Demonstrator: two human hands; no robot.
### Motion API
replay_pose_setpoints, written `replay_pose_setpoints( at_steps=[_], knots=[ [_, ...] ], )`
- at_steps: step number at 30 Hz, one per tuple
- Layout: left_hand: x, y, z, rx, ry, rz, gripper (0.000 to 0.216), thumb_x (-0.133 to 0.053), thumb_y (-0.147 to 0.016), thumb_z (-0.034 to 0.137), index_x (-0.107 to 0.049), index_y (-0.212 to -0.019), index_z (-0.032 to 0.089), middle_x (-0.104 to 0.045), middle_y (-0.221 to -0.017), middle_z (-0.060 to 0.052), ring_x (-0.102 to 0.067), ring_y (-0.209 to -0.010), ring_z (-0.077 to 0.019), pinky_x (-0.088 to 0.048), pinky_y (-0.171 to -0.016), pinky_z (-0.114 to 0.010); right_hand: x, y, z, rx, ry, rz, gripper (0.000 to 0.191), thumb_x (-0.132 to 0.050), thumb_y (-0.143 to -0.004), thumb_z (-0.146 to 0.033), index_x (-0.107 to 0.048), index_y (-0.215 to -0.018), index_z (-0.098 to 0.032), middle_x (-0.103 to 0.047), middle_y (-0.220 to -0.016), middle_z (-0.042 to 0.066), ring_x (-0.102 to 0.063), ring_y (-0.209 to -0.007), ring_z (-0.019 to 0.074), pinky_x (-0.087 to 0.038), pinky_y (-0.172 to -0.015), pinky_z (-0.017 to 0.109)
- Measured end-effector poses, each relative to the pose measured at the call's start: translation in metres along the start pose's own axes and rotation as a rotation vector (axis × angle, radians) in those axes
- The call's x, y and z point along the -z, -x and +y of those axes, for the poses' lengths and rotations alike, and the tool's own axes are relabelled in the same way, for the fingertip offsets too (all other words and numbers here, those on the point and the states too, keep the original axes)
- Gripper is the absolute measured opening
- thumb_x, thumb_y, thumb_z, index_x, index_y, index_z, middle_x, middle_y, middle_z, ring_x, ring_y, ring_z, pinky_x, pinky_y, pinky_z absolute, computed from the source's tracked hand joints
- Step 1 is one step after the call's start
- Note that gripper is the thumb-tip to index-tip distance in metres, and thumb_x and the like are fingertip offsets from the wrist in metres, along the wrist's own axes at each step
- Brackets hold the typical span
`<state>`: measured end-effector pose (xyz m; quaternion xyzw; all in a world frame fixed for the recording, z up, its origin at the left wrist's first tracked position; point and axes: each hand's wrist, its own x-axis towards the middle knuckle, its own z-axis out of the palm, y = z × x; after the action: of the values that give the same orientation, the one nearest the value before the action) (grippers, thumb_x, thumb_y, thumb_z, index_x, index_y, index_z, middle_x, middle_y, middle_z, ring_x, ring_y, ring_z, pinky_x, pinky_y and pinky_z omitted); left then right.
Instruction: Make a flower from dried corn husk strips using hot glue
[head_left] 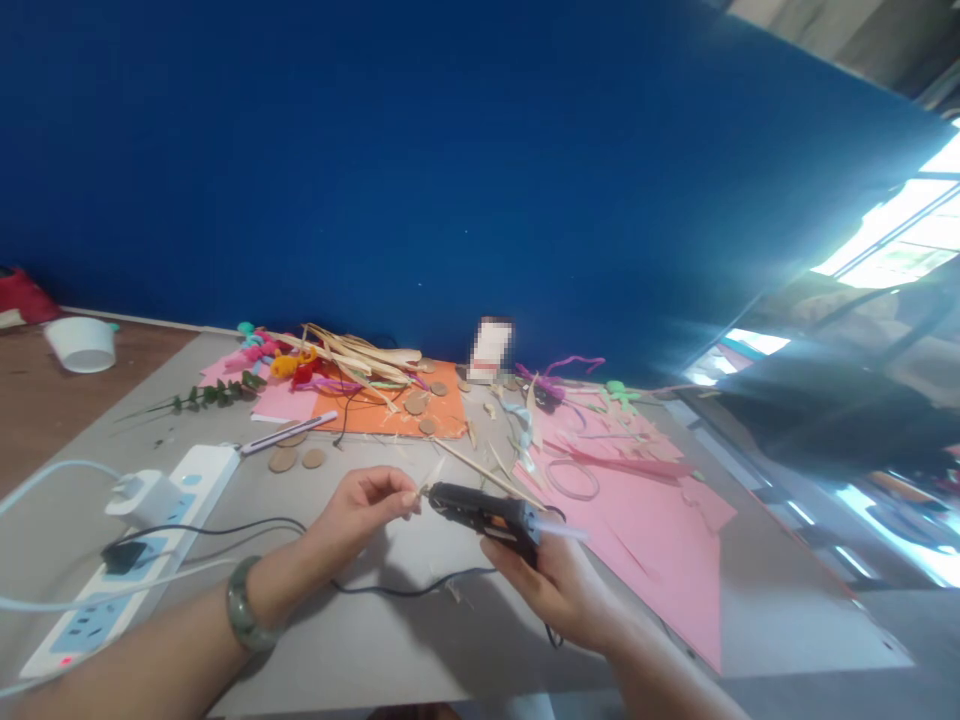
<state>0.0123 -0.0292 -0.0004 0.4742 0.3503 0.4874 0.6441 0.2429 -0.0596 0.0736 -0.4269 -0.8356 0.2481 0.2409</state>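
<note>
The glue gun was on the near side of the orange sheet, slightly right of its middle. The right hand had its fingers curled around the handle; the left hand had thumb and forefinger pinching a small pale piece at the nozzle, too tiny to identify.

Clutter ringed the sheet. A thin wooden stick slanted from its near right corner, close behind the gun. A dark cord, nearer the wearer than the sheet, passed beneath the left wrist. On the sheet's near left side lay the power strip, loaded with a white adapter and a black plug. Wooden discs and a slim pale tool sat just left of it; a leafy sprig lay farther left. Straw-like strips covered its far edge, and pink paper spread out to its right.
</note>
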Motion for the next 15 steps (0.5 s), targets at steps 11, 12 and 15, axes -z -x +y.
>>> replay_pose_setpoints(
  at_steps=[11,12,15],
  knots=[
    [-0.0012,-0.0011,0.0008,0.007,0.007,0.009,0.019,-0.075,-0.073,0.033,-0.068,-0.071,0.015,-0.065,-0.066,-0.002,-0.053,-0.063,-0.0114,-0.040,-0.063,-0.023,0.0023,0.0002,-0.0032,-0.016,0.015,-0.030,0.021,-0.045,-0.093,-0.029,-0.052,-0.077,-0.017,-0.053,-0.066,0.001,-0.047,-0.059,0.0126,-0.038,-0.056,0.023],
    [-0.0013,-0.0011,0.0010,0.006,0.005,0.010,0.020,-0.075,-0.072,0.033,-0.068,-0.071,0.014,-0.065,-0.066,-0.002,-0.052,-0.062,-0.0114,-0.040,-0.063,-0.023,0.0023,0.0002,-0.0026,-0.015,0.015,-0.032,0.021,-0.045,-0.093,-0.029,-0.053,-0.077,-0.017,-0.054,-0.067,0.001,-0.047,-0.060,0.0127,-0.039,-0.057,0.023],
    [-0.0010,-0.0009,0.0016,0.008,0.003,0.006,0.020,-0.075,-0.072,0.033,-0.068,-0.071,0.014,-0.065,-0.065,-0.002,-0.052,-0.062,-0.0114,-0.040,-0.063,-0.023,0.0029,-0.0004,-0.0020,-0.006,0.015,-0.035,0.022,-0.044,-0.093,-0.029,-0.053,-0.077,-0.016,-0.054,-0.066,0.001,-0.047,-0.059,0.0122,-0.039,-0.056,0.023]
  ],
)
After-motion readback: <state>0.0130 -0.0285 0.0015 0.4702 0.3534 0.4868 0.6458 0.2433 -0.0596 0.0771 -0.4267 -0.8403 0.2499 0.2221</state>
